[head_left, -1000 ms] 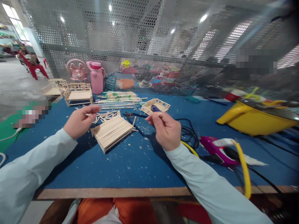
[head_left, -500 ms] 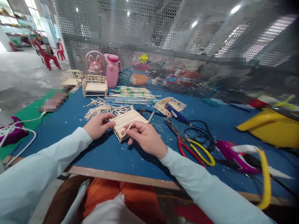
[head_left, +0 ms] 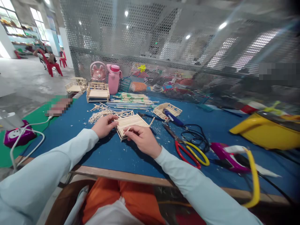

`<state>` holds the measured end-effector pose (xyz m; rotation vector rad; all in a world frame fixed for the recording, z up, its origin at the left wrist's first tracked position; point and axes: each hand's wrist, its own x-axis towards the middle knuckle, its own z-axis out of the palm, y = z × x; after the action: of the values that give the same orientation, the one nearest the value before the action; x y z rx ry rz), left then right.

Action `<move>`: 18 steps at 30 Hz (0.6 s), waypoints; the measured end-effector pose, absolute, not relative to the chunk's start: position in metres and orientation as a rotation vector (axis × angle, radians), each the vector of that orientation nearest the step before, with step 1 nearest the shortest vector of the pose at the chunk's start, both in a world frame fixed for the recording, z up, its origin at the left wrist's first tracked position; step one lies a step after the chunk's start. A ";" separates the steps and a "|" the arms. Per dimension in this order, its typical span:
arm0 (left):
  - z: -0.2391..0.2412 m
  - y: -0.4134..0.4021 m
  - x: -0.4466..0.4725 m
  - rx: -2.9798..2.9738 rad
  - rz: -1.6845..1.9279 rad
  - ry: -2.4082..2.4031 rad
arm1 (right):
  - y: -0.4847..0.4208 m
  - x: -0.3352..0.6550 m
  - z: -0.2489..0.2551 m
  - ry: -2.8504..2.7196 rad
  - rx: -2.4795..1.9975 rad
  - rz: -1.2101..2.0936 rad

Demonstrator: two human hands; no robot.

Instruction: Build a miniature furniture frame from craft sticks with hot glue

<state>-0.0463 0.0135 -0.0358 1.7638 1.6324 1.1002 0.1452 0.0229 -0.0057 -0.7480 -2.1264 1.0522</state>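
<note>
Pinching a wooden stick (head_left: 127, 129) in our right hand (head_left: 144, 139) at the front of the slatted platform (head_left: 133, 121), we half-curl our left hand (head_left: 103, 126), hold unclear, at its left.

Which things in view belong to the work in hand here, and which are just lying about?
Likely in the job:
slatted wooden panel, left hand at its edge
short stick, pinched in the right hand
loose sticks, beyond the panel
perhaps the scissors, lying unheld

Apparently just lying about:
pink bottle
yellow container
purple socket block
</note>
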 end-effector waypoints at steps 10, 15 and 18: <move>-0.036 0.019 -0.044 1.756 1.124 1.615 | 0.021 0.143 -0.008 -2.207 -0.627 0.751; -0.035 0.028 -0.038 1.677 1.130 1.593 | 0.019 0.147 -0.012 -2.276 -0.537 0.668; -0.030 0.038 -0.038 1.664 1.087 1.586 | 0.019 0.148 -0.016 -2.280 -0.558 0.751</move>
<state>-0.0380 0.0375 -0.0301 1.6636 1.5860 1.0868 0.1477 0.0195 -0.0158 -0.5580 -2.2803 0.7513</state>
